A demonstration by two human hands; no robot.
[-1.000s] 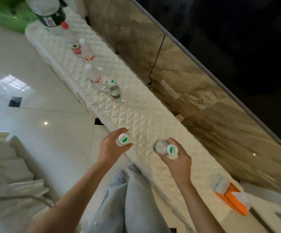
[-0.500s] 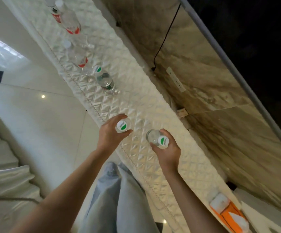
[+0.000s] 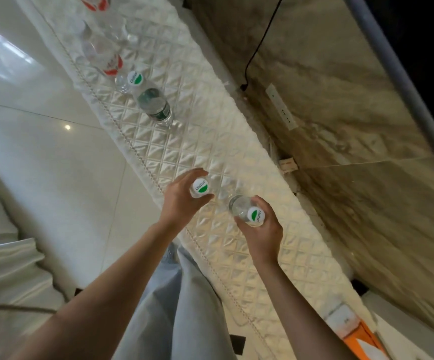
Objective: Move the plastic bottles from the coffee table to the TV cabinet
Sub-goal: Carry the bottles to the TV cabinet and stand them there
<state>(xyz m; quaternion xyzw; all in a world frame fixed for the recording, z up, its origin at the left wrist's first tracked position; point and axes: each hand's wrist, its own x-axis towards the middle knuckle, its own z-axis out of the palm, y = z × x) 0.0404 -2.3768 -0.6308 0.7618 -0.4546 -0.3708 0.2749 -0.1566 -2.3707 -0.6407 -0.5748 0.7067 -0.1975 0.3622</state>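
Placing step: left hand (image 3: 182, 201) is gripping one green-cap bottle (image 3: 199, 188), right hand (image 3: 260, 229) gripping another (image 3: 247, 213), both over the near part of the quilted TV cabinet (image 3: 236, 141). Next, prob: set them upright w/o knocking, then let go.

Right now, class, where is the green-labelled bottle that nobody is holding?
In the head view, the green-labelled bottle stands upper centre-left on the quilted cabinet cover, beside a red-labelled bottle, well beyond both hands.
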